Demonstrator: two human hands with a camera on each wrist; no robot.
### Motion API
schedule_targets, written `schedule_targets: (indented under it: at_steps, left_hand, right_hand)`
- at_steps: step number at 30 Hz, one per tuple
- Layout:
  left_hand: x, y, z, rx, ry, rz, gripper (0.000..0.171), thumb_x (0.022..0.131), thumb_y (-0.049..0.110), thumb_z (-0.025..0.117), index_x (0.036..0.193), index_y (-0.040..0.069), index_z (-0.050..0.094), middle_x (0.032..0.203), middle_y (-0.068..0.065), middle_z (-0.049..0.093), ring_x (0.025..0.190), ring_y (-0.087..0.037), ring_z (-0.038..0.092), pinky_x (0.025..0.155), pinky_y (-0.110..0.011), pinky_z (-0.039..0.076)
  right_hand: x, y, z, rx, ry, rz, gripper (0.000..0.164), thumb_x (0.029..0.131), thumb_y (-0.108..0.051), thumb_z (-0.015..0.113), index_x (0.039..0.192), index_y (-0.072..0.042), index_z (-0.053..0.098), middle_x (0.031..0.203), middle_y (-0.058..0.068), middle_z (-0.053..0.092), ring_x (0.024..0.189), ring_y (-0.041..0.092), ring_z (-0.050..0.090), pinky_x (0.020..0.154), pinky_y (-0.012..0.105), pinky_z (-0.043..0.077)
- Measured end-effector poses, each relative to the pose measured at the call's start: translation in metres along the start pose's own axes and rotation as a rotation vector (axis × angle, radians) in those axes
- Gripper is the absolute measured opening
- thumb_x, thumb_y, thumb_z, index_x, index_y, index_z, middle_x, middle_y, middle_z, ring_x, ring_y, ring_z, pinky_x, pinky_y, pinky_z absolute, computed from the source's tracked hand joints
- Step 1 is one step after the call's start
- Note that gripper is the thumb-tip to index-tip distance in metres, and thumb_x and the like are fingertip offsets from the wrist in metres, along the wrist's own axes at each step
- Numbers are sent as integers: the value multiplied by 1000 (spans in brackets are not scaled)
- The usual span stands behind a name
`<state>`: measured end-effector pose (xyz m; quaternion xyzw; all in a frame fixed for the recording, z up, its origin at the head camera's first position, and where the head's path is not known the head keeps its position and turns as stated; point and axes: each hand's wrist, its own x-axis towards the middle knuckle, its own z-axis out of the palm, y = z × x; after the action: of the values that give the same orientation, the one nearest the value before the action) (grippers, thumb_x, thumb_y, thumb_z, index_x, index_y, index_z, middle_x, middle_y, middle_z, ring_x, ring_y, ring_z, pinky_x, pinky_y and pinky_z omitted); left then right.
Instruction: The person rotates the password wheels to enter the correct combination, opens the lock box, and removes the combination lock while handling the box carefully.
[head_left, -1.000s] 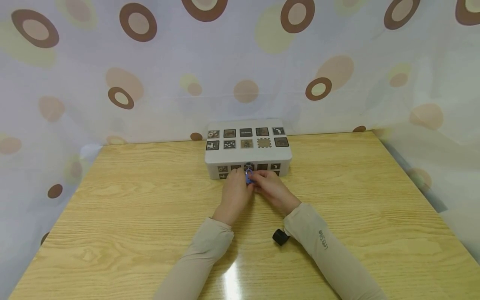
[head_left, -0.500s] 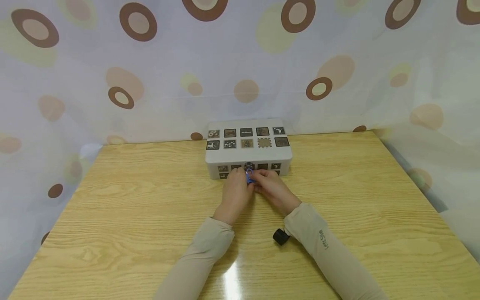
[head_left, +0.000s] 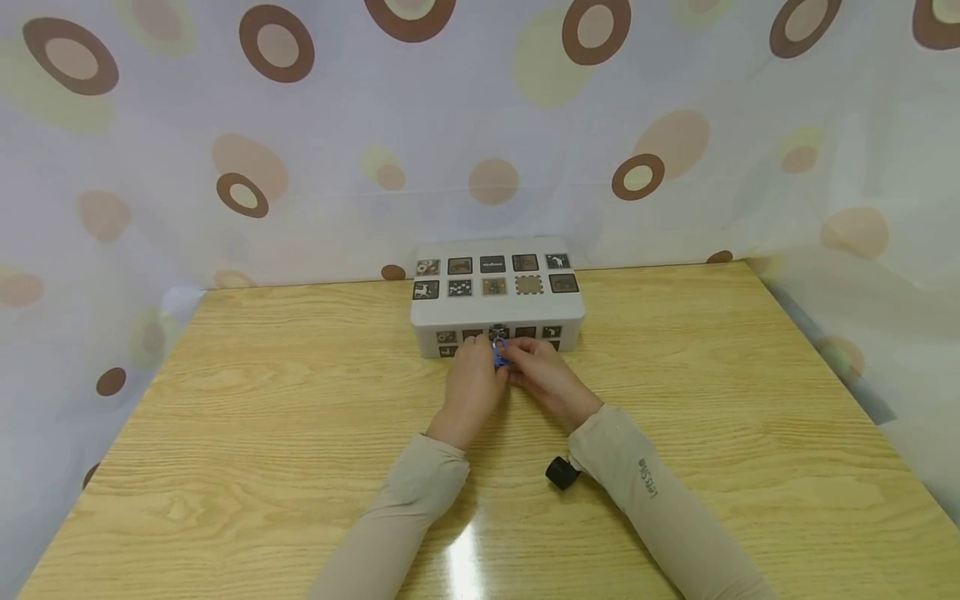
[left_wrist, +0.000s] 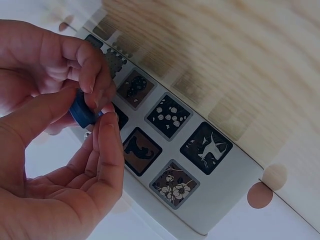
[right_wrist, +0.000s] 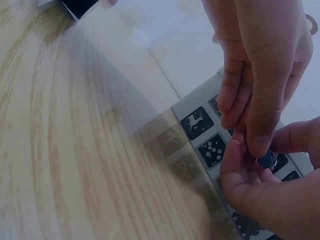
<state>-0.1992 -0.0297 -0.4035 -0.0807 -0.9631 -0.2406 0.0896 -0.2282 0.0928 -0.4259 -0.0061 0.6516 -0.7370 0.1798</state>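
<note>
A small blue padlock (head_left: 499, 353) is at the front clasp (head_left: 498, 331) of a white box (head_left: 495, 313) patterned with dark picture squares. My left hand (head_left: 471, 383) pinches the padlock from the left, with thumb and fingertips at its blue body (left_wrist: 82, 111) in the left wrist view. From the other side my right hand (head_left: 551, 379) grips it too, thumb and fingers bent close against the left fingertips. In the right wrist view only a bit of the padlock (right_wrist: 267, 160) shows between the fingers, which hide the rest. The box's lid is down.
The box stands near the back edge of a wood-grain table (head_left: 300, 400). Behind it hangs a pale curtain (head_left: 420, 125) with brown and yellow circles. A small black device (head_left: 562, 472) sits at the right sleeve (head_left: 637, 475).
</note>
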Motion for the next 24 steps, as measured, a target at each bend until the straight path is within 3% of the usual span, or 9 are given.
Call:
schedule_targets:
  at_steps: [2,24]
  left_hand:
    - [-2,4,-6,-12,-17,-16,27,83,7,72,99,-10,59,92,-19,60,91,-33,60,79,-40,52]
    - [-2,6,-8,2,-1,-17,27,83,9,73,99,-7,60,92,-19,61,92,-32,61,79,-40,52]
  right_hand:
    - [0,0,0,4,-1,-2,35,99,-5,46,124,18,46,99,9,57,76,6,57,66,18,49]
    - [0,-1,0,32,6,-4,37,96,-4,48,124,20,45,93,4,58,73,6,57,66,18,49]
